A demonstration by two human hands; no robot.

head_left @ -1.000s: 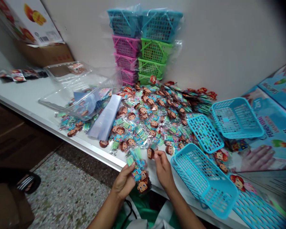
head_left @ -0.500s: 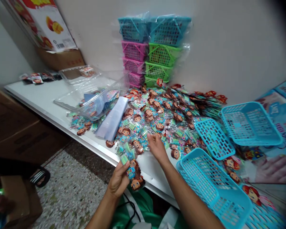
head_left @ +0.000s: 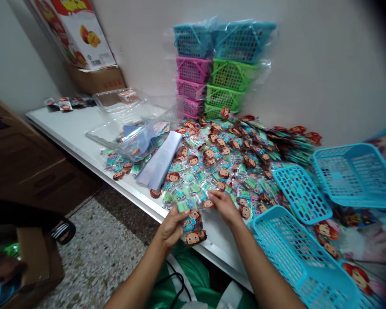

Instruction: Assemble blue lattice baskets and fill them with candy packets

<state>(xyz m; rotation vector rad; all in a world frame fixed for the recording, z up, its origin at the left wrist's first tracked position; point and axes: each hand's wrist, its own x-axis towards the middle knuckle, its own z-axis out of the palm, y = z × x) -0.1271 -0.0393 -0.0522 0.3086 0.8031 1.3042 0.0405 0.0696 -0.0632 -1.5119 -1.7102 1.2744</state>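
Observation:
My left hand (head_left: 171,228) is closed on several small clear packets (head_left: 193,235) printed with brown-haired cartoon heads, held just over the table's front edge. Between the thumb and fingers of my right hand (head_left: 225,207) is a single packet (head_left: 206,201) of the same sort, close to the ones in my left. Behind both hands spreads a heap of such packets (head_left: 209,155) with green and blue contents. To the right of my right forearm lies a blue plastic basket (head_left: 278,240).
Wrapped baskets in blue, pink (head_left: 193,71) and green (head_left: 233,75) are stacked against the wall. A clear plastic tray (head_left: 112,139) stands left of the heap. More blue baskets (head_left: 357,171) are at the right. Another person's foot in a sandal (head_left: 63,231) shows beside a carton (head_left: 35,253).
My right hand has picked a packet off the heap and brought it close to my left hand, which keeps its packets. The view has shifted slightly.

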